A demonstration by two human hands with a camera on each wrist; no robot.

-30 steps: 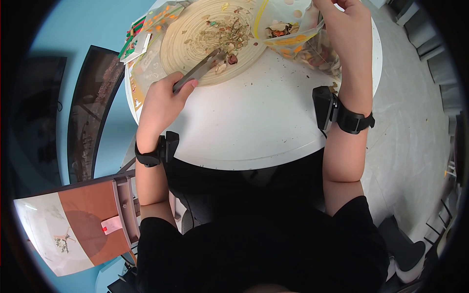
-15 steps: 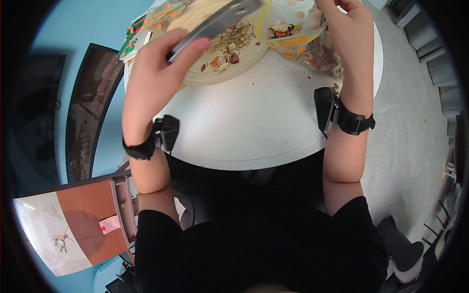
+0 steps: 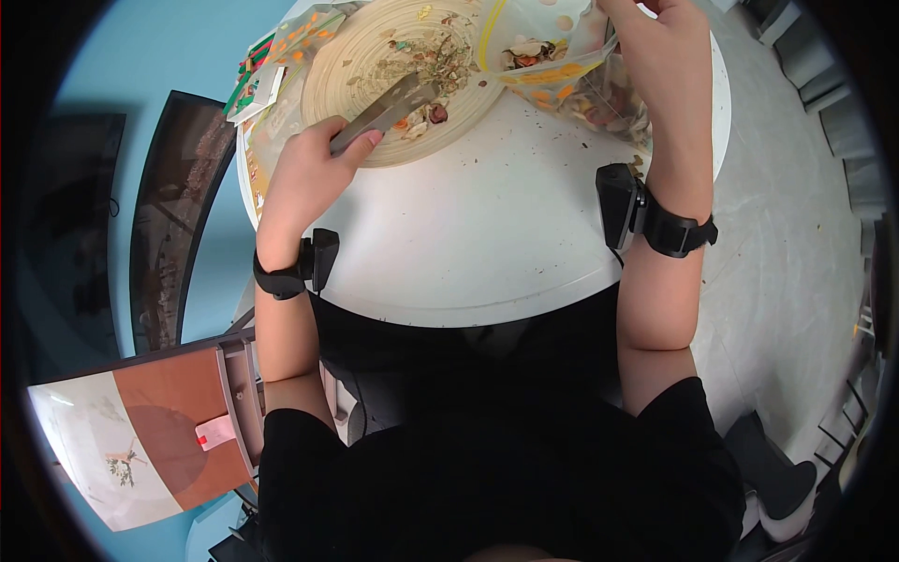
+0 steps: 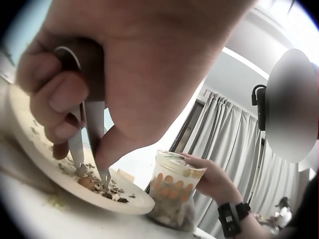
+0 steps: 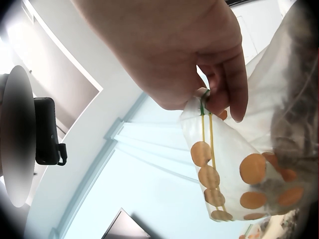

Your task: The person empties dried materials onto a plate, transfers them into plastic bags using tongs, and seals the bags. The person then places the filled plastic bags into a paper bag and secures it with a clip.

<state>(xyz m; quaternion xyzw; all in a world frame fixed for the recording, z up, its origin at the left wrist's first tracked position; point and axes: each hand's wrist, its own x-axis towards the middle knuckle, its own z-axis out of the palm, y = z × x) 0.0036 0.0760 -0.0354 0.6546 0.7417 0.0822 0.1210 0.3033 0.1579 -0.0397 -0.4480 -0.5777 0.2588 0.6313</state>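
My left hand (image 3: 314, 178) grips metal tongs (image 3: 382, 114), whose tips reach down among dried pieces on a round wooden plate (image 3: 323, 98). In the left wrist view the tong tips (image 4: 104, 181) stand slightly apart, right at a brownish piece (image 4: 87, 182). Dried flakes and petals (image 3: 426, 61) lie scattered over the plate's middle. My right hand (image 3: 660, 47) pinches the top edge of a clear zip bag (image 5: 232, 164) printed with orange dots. The bag (image 3: 585, 89) stands with its mouth spread beside the plate and holds dried pieces.
Another dotted bag (image 3: 304, 37) lies at the plate's far left, near a white box with green and red items (image 3: 257, 84). Small crumbs dot the white round table (image 3: 468, 234). A screen (image 3: 173, 234) stands left of the table.
Half a second ago the left hand held the tongs higher, over the plate near the bag's mouth; now they are back down at the pieces. The right hand stays at the bag.
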